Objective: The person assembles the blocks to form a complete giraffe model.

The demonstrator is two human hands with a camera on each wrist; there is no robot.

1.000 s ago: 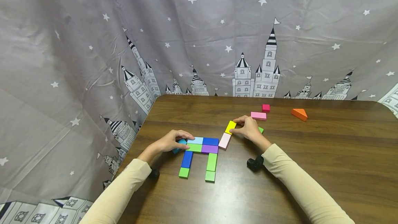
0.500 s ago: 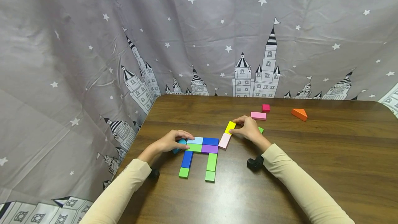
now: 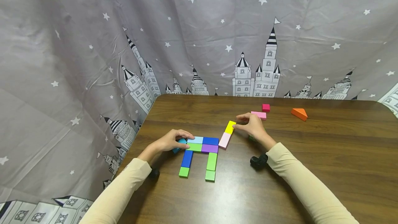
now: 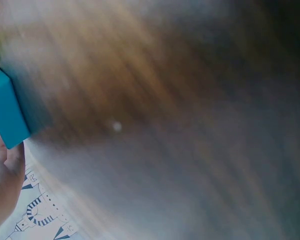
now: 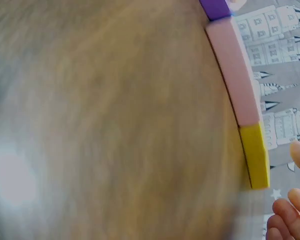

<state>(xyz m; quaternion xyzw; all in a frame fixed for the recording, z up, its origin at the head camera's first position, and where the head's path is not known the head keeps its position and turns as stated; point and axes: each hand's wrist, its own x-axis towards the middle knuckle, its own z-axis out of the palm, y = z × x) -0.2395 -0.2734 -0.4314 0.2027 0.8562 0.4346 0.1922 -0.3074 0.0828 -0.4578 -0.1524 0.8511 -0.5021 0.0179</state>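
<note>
Flat on the table, a light blue block (image 3: 195, 140) and a blue block (image 3: 210, 141) lie against a green block (image 3: 195, 147) and a purple block (image 3: 209, 148). My left hand (image 3: 169, 141) rests at their left end, fingertips at the light blue block and thumb at the green one, above a partly covered teal block (image 3: 179, 146) (image 4: 9, 107). A pale pink block (image 3: 225, 140) (image 5: 234, 72) slants away from the purple one, with a yellow block (image 3: 230, 127) (image 5: 255, 155) at its far end. Beside the yellow block, my right hand (image 3: 252, 126) has parted fingers and holds nothing.
Below the row lie a blue block (image 3: 187, 159) with a green one (image 3: 184, 172), and two green blocks (image 3: 211, 161) (image 3: 210, 176). Farther back are a pink block (image 3: 260, 115), a red block (image 3: 265, 107) and an orange triangle (image 3: 299, 113). Another green block (image 3: 251, 137) is mostly behind my right hand.
My right hand has let go of the yellow block and moved slightly right, now covering more of the green block behind it. The left hand stays where it was.
</note>
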